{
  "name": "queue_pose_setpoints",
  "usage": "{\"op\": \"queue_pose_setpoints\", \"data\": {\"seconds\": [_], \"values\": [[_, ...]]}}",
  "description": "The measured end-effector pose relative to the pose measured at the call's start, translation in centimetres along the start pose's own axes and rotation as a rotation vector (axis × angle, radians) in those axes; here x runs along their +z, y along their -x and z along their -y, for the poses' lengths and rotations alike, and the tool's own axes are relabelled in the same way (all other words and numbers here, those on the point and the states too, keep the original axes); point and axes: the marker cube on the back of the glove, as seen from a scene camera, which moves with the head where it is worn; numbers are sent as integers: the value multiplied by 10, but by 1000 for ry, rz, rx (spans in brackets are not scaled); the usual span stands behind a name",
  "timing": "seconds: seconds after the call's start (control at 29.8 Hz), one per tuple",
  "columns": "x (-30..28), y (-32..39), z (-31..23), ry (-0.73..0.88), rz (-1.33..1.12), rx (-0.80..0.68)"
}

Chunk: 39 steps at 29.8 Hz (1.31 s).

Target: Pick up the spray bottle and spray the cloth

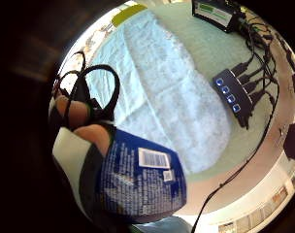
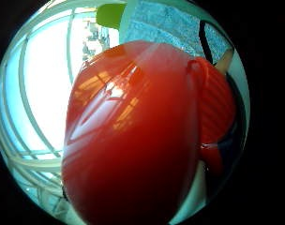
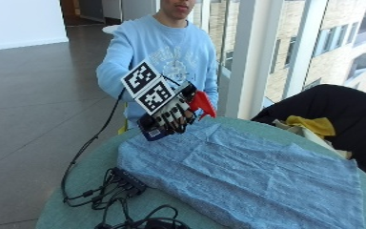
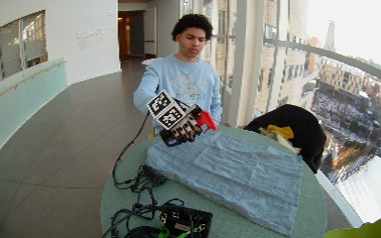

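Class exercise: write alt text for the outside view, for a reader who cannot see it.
A person at a round green table holds a spray bottle with a red top in their gloved right hand, raised above a light blue cloth spread flat on the table. Black cables lie beside the cloth.
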Motion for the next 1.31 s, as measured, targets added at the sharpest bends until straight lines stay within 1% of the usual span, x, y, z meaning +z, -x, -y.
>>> {"op": "queue_pose_setpoints", "data": {"seconds": [1.31], "values": [[-4, 2, -3, -1, -15, 2]]}}
